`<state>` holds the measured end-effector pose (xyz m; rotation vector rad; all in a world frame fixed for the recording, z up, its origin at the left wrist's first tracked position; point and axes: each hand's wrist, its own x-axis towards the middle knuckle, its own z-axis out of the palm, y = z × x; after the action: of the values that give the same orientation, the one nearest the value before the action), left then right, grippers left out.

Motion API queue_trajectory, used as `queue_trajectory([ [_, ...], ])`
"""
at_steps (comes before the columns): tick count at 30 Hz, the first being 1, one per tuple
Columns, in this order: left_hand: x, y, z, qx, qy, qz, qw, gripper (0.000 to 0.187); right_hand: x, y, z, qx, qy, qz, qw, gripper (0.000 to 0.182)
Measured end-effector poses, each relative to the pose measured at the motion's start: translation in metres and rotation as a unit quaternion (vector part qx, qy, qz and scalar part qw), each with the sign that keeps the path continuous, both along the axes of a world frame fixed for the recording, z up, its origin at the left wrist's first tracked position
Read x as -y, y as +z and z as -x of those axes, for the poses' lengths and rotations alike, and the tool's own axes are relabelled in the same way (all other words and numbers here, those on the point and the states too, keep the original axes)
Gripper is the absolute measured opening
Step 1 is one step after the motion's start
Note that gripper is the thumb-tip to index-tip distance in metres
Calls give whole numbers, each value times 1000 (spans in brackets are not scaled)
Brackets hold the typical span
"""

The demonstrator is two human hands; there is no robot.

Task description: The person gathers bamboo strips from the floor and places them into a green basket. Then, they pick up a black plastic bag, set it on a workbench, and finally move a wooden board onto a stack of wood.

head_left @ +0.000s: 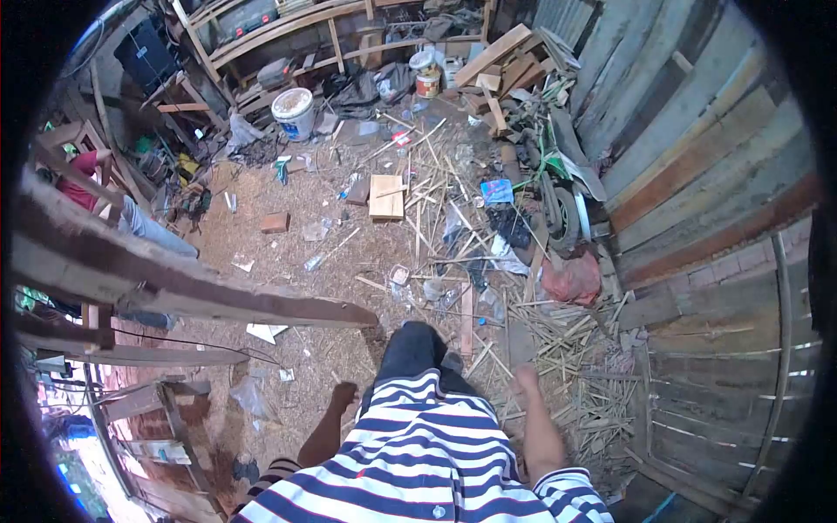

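My left hand point(345, 395) hangs low beside my left thigh, over the sawdust-covered floor point(305, 383). On the other side my right hand point(525, 380) hangs past my right hip, above a heap of thin wood offcuts point(571, 353). Nothing can be seen sticking out of either hand. Both are small and seen from above, so how the fingers are bent is hidden. A wooden beam point(261, 301) reaches in from the left and ends near my left leg.
Wood strips point(427, 187) litter the floor around a pale wooden block point(386, 206) and a brown block point(275, 223). White bucket point(295, 113) stands at the back. A green motorbike point(558, 174) leans by the plank wall point(697, 157). Another person point(83, 179) is at left.
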<state>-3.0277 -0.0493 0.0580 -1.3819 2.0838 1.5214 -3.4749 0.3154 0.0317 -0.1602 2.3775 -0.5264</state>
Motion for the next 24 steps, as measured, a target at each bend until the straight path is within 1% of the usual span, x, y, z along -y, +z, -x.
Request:
queue_trajectory([
  [1, 6, 17, 41, -14, 195, -59, 979, 25, 14, 1, 26, 2, -9, 41, 999, 25],
  [2, 23, -5, 63, 36, 207, -76, 975, 27, 25, -9, 53, 2, -17, 82, 996, 24],
  [3, 36, 5, 92, 16, 190, -67, 979, 27, 37, -21, 71, 2, -10, 78, 997, 24],
  [4, 56, -13, 113, 63, 117, -18, 991, 28, 51, -32, 86, -34, -64, 128, 989, 23],
  [5, 69, -16, 137, 68, 114, 3, 991, 29, 67, -38, 100, -68, -118, 178, 974, 23],
  [6, 83, -19, 162, 73, 110, 24, 991, 30, 84, -22, 105, -67, -109, 175, 976, 23],
  [7, 94, -17, 185, 75, 116, 21, 990, 30, 101, 7, 105, -123, -54, 137, 981, 21],
  [8, 107, -10, 211, 49, 126, 9, 991, 31, 120, 21, 114, -181, 0, 101, 978, 19],
  [9, 124, -7, 236, 21, 135, -1, 991, 32, 129, 9, 126, -153, 35, 75, 985, 20],
  [10, 142, -24, 256, 40, 114, 32, 992, 31, 126, -16, 137, -127, 68, 50, 988, 23],
  [11, 163, -53, 270, 55, 101, 7, 993, 29, 134, -14, 146, -65, 181, -47, 980, 23],
  [12, 182, -78, 286, 60, 124, -18, 990, 30, 147, -10, 150, -64, 308, -186, 931, 27],
  [13, 202, -96, 304, 65, 147, -45, 986, 30, 143, -29, 150, -49, 298, -159, 940, 28],
  [14, 224, -99, 324, 60, 150, -46, 986, 30, 132, -65, 153, -24, 242, -88, 966, 28],
  [16, 270, -90, 352, 88, 182, -110, 973, 34, 138, -114, 162, 30, 186, 20, 982, 29],
  [17, 291, -77, 367, 91, 187, -114, 971, 34, 145, -136, 172, 59, 175, 64, 981, 29],
  [19, 338, -48, 411, 164, 78, 10, 983, 35, 150, -185, 204, 101, 184, 178, 961, 30],
  [20, 363, -44, 427, 99, 100, 28, 990, 35, 160, -216, 223, 160, 180, 400, 884, 30],
  [21, 385, -33, 441, 35, 121, 46, 991, 35, 217, -159, 248, 77, 183, 245, 949, 29],
  [22, 403, -28, 456, 25, 141, 54, 988, 35, 271, -96, 275, 11, 203, 49, 978, 29],
  [23, 419, -16, 472, 15, 162, 62, 985, 34, 349, 10, 303, -11, 215, -128, 968, 29],
  [24, 434, -9, 485, 11, 162, 86, 983, 35, 389, 31, 316, -26, 114, 11, 993, 28],
])
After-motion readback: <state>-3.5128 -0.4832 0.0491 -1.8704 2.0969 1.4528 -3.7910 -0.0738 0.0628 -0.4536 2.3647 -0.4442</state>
